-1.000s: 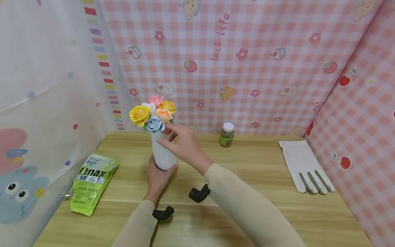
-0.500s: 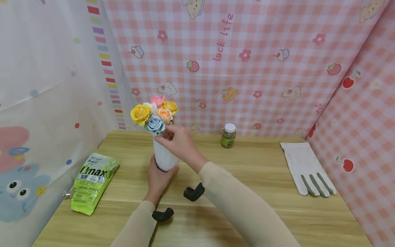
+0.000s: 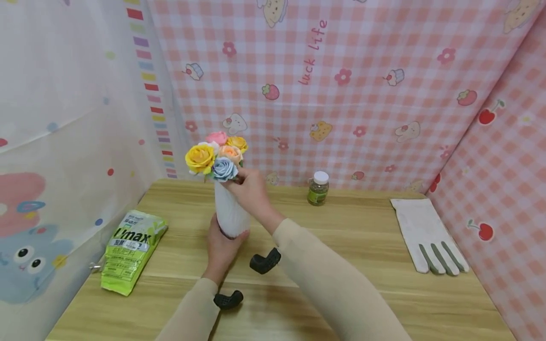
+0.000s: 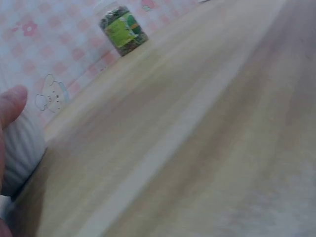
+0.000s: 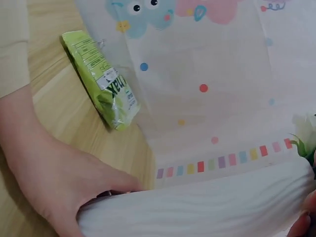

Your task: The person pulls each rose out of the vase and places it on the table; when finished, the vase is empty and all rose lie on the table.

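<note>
Our left grip [image 3: 220, 248] clasps the vase [image 3: 232, 213]; what our right grip [image 3: 252, 192] holds, we cannot tell. Tugging the flowers [image 3: 222, 165] could topple it.

Small enclosed tabletop booth; the wider room is unseen. The hands [image 3: 256, 192] work over a wood-grain table [image 3: 350, 246] with 3 sides screened: pink gingham cloth [image 3: 290, 109] beyond them, a cherry-print gingham panel [image 3: 512, 175] to their right, a white cartoon-print sheet [image 3: 85, 128] to their left.
</note>
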Demonstrator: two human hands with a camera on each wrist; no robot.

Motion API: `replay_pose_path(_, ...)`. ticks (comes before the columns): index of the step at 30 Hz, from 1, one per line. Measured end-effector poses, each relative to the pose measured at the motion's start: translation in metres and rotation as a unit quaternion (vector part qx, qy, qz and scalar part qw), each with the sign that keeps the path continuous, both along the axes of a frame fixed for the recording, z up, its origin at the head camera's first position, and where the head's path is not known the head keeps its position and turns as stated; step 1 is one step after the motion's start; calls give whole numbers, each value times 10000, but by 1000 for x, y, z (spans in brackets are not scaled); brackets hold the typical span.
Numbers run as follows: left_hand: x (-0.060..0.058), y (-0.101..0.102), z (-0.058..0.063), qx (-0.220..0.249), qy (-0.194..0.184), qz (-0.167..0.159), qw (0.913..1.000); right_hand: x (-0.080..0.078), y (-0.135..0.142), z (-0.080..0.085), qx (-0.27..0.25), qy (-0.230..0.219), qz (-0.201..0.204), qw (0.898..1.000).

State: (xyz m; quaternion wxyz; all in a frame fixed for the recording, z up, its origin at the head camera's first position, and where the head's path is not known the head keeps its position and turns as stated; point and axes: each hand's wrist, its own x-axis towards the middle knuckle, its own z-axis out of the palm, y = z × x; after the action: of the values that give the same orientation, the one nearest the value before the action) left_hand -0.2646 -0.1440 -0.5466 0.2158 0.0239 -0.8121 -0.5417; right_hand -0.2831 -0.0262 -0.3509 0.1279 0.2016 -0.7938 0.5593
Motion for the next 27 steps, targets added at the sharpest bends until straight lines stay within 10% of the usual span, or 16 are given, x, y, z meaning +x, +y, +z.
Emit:
replay_pose_path(15, 5, 2, -3, -830, 1239, 421, 9879, 3, 17, 27, -1658, 378, 239, 9851)
replay_pose_path(27, 4, 2, -4, -793, 1139, 430, 9894, -5, 21, 11, -984, 341, 241, 9943)
